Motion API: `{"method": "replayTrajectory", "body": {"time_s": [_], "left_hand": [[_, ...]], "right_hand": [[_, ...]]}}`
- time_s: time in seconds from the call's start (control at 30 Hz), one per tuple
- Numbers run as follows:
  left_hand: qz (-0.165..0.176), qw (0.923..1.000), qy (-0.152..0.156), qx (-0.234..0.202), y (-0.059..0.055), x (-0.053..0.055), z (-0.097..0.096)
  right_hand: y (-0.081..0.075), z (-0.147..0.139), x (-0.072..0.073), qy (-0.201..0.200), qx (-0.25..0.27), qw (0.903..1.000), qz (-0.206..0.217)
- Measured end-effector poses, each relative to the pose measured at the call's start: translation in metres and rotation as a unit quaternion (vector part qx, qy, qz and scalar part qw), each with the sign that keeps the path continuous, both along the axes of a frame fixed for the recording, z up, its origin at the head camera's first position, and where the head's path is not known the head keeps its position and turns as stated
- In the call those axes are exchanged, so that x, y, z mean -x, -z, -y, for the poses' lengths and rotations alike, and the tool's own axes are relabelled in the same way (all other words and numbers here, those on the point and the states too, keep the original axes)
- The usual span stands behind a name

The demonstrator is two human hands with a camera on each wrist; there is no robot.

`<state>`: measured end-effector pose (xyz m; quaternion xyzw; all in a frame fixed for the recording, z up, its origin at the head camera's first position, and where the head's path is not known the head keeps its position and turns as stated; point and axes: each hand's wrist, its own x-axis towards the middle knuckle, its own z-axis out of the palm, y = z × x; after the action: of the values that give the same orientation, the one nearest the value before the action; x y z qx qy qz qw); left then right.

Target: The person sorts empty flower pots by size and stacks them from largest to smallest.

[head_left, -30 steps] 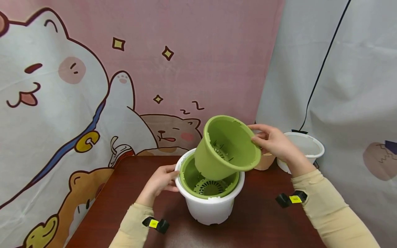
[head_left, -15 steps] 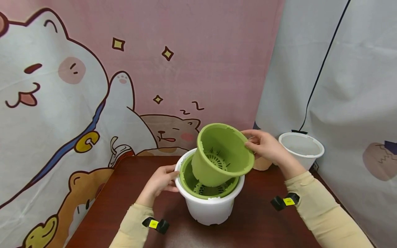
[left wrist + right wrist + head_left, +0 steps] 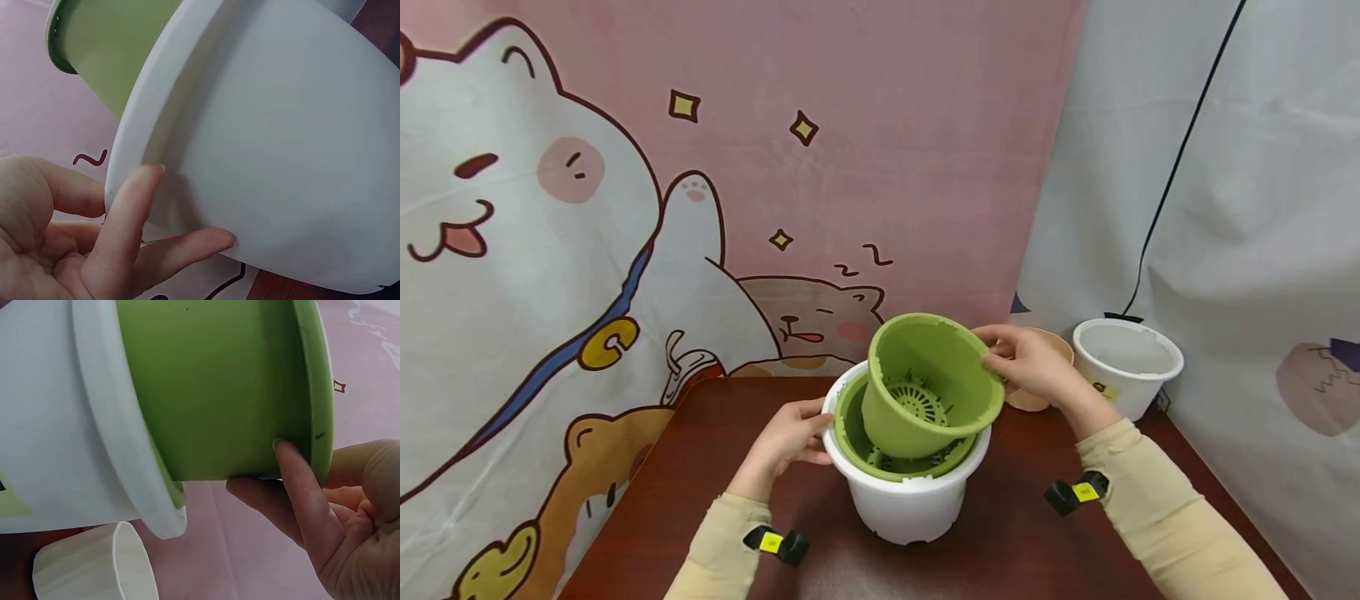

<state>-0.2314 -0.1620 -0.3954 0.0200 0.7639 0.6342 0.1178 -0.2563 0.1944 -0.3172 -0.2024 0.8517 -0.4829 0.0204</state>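
Note:
A white plastic flowerpot (image 3: 906,510) stands upright on the table, with a green flowerpot (image 3: 851,425) nested inside it. My left hand (image 3: 788,437) grips the white pot's rim from the left; the left wrist view shows fingers on both sides of that rim (image 3: 147,112). My right hand (image 3: 1028,365) pinches a second green flowerpot (image 3: 936,367) by the right side of its rim. This pot is tilted toward me, its slotted base lowered partway into the nested one. From the right wrist view, its outer wall (image 3: 212,387) emerges above the white rim.
Behind my right hand, partly covered, is a peach-coloured pot (image 3: 1028,402). Another white pot (image 3: 1138,390) with a yellowish label stands at the back right by the grey curtain (image 3: 1240,250). The dark red table (image 3: 775,542) ends at a cartoon-printed cloth (image 3: 880,167).
My right hand has moved down and left, lowering the tilted green pot deeper into the nested one. The left hand keeps its grip on the white pot, which stays in place.

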Motion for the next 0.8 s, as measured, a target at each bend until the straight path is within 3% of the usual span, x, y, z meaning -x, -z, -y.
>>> {"method": "replayTrajectory", "body": {"time_s": [0.33,0.57,0.8], "left_hand": [[0.004,1.0,0.001,0.0,0.0,0.0,0.0],[0.003,1.0,0.003,0.001,-0.001,0.0,0.0],[0.003,1.0,0.005,0.001,-0.003,-0.001,0.0]], "right_hand": [[0.009,0.006,0.005,-0.018,-0.004,0.9997,-0.014],[0.015,0.012,0.007,-0.013,0.014,0.9998,0.008],[0.014,0.02,0.007,0.002,-0.023,0.9997,-0.004]]}}
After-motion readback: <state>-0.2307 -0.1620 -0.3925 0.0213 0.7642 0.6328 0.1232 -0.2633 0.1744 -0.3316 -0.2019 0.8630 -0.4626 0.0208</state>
